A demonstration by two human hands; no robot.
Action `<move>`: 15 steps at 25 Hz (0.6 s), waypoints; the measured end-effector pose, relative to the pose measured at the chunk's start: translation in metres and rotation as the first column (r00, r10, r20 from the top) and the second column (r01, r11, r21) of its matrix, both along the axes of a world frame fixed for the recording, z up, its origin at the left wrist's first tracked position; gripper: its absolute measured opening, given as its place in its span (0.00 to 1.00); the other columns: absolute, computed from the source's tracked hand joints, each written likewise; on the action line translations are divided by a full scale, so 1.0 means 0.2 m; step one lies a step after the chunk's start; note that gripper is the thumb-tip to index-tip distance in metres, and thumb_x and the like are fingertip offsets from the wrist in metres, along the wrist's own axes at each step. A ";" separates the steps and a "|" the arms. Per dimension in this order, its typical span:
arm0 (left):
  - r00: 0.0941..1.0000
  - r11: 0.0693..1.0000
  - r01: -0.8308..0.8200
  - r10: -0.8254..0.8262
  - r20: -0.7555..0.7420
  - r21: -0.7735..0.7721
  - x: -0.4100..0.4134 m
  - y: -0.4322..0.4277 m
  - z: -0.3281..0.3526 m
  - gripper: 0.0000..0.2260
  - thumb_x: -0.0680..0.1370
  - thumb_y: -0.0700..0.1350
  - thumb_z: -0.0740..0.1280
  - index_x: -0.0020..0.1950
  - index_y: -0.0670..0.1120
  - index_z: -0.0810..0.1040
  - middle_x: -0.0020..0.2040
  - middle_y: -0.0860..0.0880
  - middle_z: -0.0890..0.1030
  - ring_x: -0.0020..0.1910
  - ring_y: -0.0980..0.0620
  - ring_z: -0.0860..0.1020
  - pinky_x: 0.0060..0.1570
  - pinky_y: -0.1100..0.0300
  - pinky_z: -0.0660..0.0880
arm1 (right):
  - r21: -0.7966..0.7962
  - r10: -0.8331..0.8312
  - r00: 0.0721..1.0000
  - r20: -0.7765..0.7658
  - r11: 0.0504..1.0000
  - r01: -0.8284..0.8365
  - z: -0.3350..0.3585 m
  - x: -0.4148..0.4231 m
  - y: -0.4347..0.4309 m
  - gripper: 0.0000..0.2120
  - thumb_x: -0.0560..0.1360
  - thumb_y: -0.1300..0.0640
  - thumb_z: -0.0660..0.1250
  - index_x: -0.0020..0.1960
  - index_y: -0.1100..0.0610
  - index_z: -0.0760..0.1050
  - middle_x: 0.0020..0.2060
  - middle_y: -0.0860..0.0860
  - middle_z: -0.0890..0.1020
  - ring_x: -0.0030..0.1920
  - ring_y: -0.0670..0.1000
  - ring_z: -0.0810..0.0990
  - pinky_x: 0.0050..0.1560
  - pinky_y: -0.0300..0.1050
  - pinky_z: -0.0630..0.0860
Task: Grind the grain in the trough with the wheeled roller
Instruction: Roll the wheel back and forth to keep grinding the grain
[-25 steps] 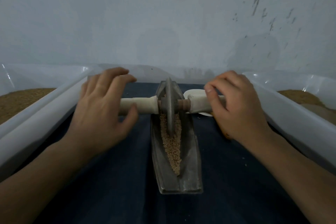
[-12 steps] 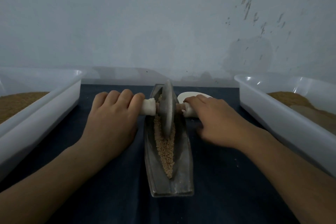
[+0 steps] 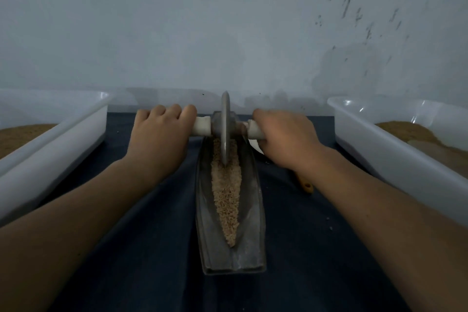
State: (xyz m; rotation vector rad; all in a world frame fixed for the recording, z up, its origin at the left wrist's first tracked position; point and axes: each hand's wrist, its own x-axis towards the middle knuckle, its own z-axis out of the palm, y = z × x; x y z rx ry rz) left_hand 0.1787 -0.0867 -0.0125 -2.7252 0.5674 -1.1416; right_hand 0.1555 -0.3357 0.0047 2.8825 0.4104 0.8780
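On a dark cloth [image 3: 152, 261], left hand [image 3: 162, 139] and right hand [image 3: 286, 139] grip the side handles [image 3: 201, 128] of a seemingly heavy, rigid wheeled roller [image 3: 225, 129] set in the trough [image 3: 253, 223] of grain [image 3: 226, 200]

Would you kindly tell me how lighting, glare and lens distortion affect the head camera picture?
Head view: dim, bluish light, yet the pale grain in the grey metal trough reads clearly. Head view: small glare spots on the far rim of the right white plastic tub. Head view: wide-angle distortion splays the left white plastic tub and the right one outward.
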 end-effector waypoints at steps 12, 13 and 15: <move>0.992 0.991 0.122 -0.122 -0.015 0.054 -0.47 0.10 0.00 0.19 0.63 0.39 0.74 0.48 0.47 0.69 0.37 0.48 0.74 0.32 0.44 0.73 0.36 0.53 0.61 | -0.065 0.006 0.999 -0.051 0.998 -0.009 -0.02 -0.50 0.01 0.14 0.70 0.52 0.72 0.50 0.47 0.69 0.43 0.47 0.79 0.41 0.55 0.78 0.36 0.47 0.65; 0.992 0.989 0.126 -0.125 -0.026 0.073 -0.47 0.10 0.01 0.19 0.63 0.39 0.74 0.47 0.48 0.69 0.36 0.49 0.73 0.32 0.45 0.73 0.36 0.54 0.61 | -0.066 -0.004 0.998 -0.055 0.998 0.000 -0.03 -0.50 0.01 0.14 0.70 0.51 0.72 0.50 0.47 0.69 0.42 0.46 0.79 0.40 0.54 0.79 0.35 0.47 0.67; 0.993 0.992 0.103 -0.098 -0.071 0.066 -0.42 0.09 0.01 0.18 0.65 0.40 0.74 0.46 0.49 0.66 0.37 0.51 0.72 0.32 0.47 0.71 0.36 0.54 0.62 | -0.074 -0.018 1.000 -0.022 0.997 0.016 -0.02 -0.45 0.02 0.13 0.69 0.51 0.73 0.49 0.48 0.70 0.39 0.47 0.79 0.37 0.54 0.78 0.33 0.47 0.69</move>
